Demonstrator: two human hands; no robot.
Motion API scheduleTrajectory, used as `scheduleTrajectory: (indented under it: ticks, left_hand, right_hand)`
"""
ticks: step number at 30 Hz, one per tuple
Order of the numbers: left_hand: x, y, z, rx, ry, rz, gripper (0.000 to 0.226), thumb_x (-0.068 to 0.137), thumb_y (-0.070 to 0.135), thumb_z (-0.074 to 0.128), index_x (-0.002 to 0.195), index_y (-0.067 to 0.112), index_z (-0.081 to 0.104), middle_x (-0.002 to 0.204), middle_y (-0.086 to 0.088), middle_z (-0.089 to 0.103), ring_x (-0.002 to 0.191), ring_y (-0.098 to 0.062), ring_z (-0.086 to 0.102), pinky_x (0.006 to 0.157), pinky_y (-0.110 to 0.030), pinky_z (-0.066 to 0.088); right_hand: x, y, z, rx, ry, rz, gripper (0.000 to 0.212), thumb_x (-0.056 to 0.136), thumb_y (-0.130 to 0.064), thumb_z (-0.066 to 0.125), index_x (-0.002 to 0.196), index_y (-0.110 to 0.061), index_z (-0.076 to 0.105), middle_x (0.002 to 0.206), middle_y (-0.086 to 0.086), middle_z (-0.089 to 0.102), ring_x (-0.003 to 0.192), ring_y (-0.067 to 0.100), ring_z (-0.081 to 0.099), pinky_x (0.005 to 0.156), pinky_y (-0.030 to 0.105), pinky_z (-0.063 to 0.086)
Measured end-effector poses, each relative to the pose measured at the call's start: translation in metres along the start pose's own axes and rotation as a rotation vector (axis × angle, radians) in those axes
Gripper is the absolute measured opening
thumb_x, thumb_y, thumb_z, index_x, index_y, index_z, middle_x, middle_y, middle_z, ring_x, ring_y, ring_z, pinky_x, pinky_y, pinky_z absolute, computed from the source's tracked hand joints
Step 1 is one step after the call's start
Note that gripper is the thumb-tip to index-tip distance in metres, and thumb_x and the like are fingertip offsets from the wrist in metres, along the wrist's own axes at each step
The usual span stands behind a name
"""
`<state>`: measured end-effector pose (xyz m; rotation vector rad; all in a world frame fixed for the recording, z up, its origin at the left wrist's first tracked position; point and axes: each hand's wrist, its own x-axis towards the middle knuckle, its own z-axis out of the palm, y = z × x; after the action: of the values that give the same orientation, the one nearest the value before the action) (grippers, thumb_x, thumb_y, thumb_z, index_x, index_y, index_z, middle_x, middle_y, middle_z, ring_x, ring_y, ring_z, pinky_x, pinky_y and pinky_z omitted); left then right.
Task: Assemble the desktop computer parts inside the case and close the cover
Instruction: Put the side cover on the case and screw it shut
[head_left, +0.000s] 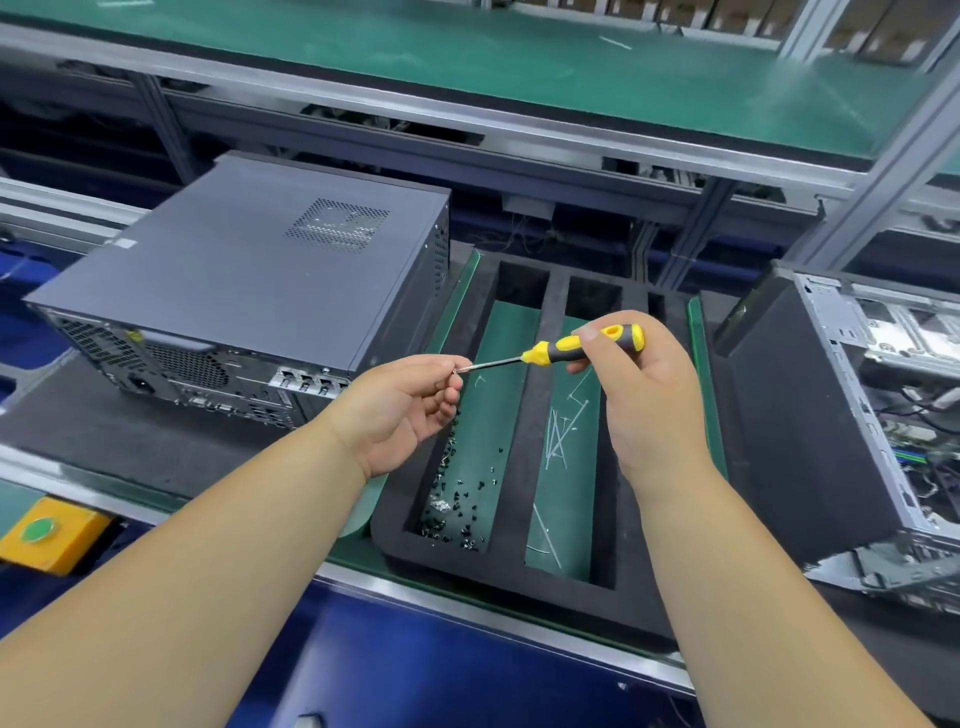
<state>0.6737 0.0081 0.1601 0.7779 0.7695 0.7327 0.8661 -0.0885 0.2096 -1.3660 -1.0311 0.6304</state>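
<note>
A yellow-and-black-handled screwdriver (587, 347) is gripped by the right hand (644, 395), fingers curled round the handle, with the thin steel shaft pointed toward 9 o'clock. At the shaft tip, a small silver screw (457, 370) is pinched between thumb and fingertips of the left hand (405, 410); the remaining fingers are curled. Both hands are held above a black foam tray with long green-floored compartments (540, 431). Loose small black screws (457, 499) are scattered in the left compartment, at 6 o'clock from the left hand. Thin white cable ties (563, 436) lie in the middle compartment. A closed dark grey metal desktop case (249, 280) lies flat at 10 o'clock from the left hand, rear ports facing the person. An open computer chassis with exposed wiring (883, 415) stands at 3 o'clock from the right hand, just beside the tray.
</note>
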Motion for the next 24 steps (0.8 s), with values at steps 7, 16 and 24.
scheduleTrajectory:
  ticks: [7, 16, 24]
  left_hand:
    - [-0.021, 0.058, -0.039, 0.382, -0.033, 0.339, 0.025, 0.095, 0.003, 0.056, 0.084, 0.018, 0.073, 0.075, 0.003, 0.068, 0.072, -0.007, 0.062, 0.07, -0.016, 0.052]
    - [-0.048, 0.152, -0.163, 0.526, -0.049, 0.517, 0.013, 0.091, 0.005, 0.062, 0.094, 0.016, 0.068, 0.078, 0.003, 0.071, 0.078, -0.013, 0.067, 0.074, -0.018, 0.051]
    - [-0.055, 0.196, -0.258, -0.1, -0.03, 0.238, 0.01, 0.095, 0.015, 0.058, 0.091, 0.014, 0.067, 0.074, 0.006, 0.065, 0.068, -0.006, 0.059, 0.064, -0.016, 0.051]
  right_hand:
    - [0.001, -0.029, 0.052, 0.085, -0.018, -0.068, 0.007, 0.088, -0.012, 0.06, 0.088, -0.009, 0.067, 0.083, -0.003, 0.071, 0.079, 0.007, 0.068, 0.071, 0.013, 0.049]
    - [-0.008, -0.064, 0.195, 0.162, -0.045, -0.042, 0.009, 0.08, -0.019, 0.064, 0.076, -0.026, 0.068, 0.078, -0.004, 0.072, 0.073, 0.008, 0.064, 0.068, 0.016, 0.047]
    - [-0.035, -0.064, 0.313, -0.046, -0.238, 0.192, 0.013, 0.087, -0.015, 0.073, 0.097, -0.012, 0.066, 0.085, 0.01, 0.075, 0.064, 0.013, 0.056, 0.061, 0.025, 0.047]
